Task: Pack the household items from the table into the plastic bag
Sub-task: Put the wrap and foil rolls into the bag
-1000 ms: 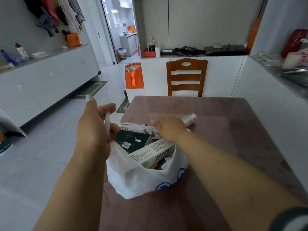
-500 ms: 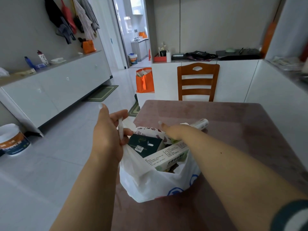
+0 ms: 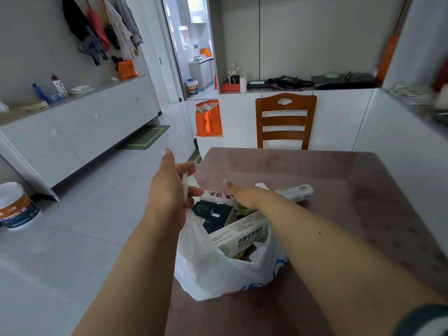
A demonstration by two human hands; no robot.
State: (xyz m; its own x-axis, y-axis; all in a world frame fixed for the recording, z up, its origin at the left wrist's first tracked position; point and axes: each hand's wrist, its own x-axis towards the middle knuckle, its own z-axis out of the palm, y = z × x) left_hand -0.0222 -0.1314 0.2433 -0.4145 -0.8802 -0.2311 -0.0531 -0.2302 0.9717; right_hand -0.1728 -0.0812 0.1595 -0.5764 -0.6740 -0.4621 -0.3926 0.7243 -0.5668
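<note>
Grey floor tiles and white cabinets frame a dark reddish worktop [image 3: 303,170] with a wooden chair [image 3: 285,120] at its far edge. From the head view, a white plastic bag [image 3: 218,270] stands on the near left corner of the worktop, its mouth open and already crowded. Inside the bag lie a dark green box [image 3: 213,214], a white and green carton [image 3: 242,236] leaning across the middle, and a red and white packet [image 3: 215,195] at the far rim. A white tube [image 3: 297,191] pokes out beyond the far right side of the bag, and I cannot tell whether its near end is already inside.

The left hand [image 3: 167,190] grips the bag's left handle strip, fingers curled round it and pulling it up and outward. The right hand [image 3: 244,195] reaches over the far rim of the bag beside the tube; its fingers are hidden behind the wrist, so I cannot tell whether it grips anything.

By my reading the step is getting hold of the second handle or settling the tube. To do it well, keep the left handle taut so the mouth stays wide, tuck the tube fully in along the carton, and lift both handles evenly so the leaning carton does not tip out.
</note>
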